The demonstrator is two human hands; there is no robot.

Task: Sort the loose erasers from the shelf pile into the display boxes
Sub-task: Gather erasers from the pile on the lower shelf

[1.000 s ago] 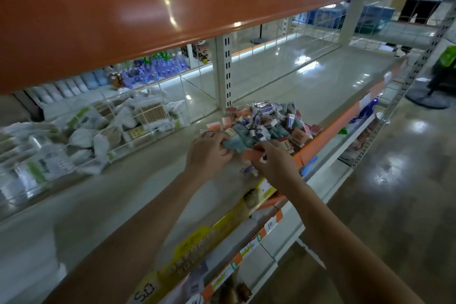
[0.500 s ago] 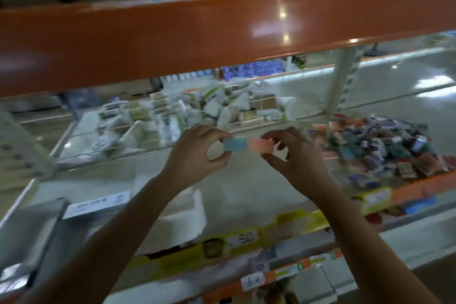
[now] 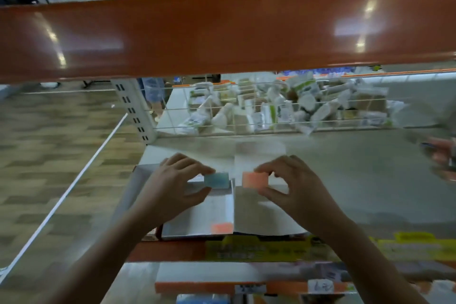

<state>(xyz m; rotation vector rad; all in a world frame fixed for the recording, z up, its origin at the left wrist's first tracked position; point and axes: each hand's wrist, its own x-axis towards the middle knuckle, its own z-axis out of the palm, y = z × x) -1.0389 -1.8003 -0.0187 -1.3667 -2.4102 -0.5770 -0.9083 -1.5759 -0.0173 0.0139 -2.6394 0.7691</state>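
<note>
the left hand [image 3: 172, 185] pinches a light blue eraser [image 3: 217, 179] between its thumb and first fingers. the right hand [image 3: 293, 187] pinches an orange eraser [image 3: 255, 179] the same way. the two erasers are near each other but do not touch, the blue one at 9 o'clock from the orange one. both are held up over two white display boxes that sit side by side on the grey shelf [image 3: 357, 180].

the blue eraser hangs over the far right corner of the left box [image 3: 197, 219]. the orange eraser hangs over the far left part of the right box [image 3: 261, 217]. one more orange eraser [image 3: 222, 227] lies inside the left box, in its near right corner, at 6 o'clock from the blue one.

at 12 o'clock from the hands, behind a wire fence [image 3: 271, 116], there is a heap of white packets [image 3: 283, 108]. a big orange beam [image 3: 222, 29] runs across the top. at 3 o'clock, at the edge, there is a blur of small coloured things [image 3: 441, 158], too fuzzy to tell. a yellow strip [image 3: 259, 249] runs along the shelf's front edge at 6 o'clock.
</note>
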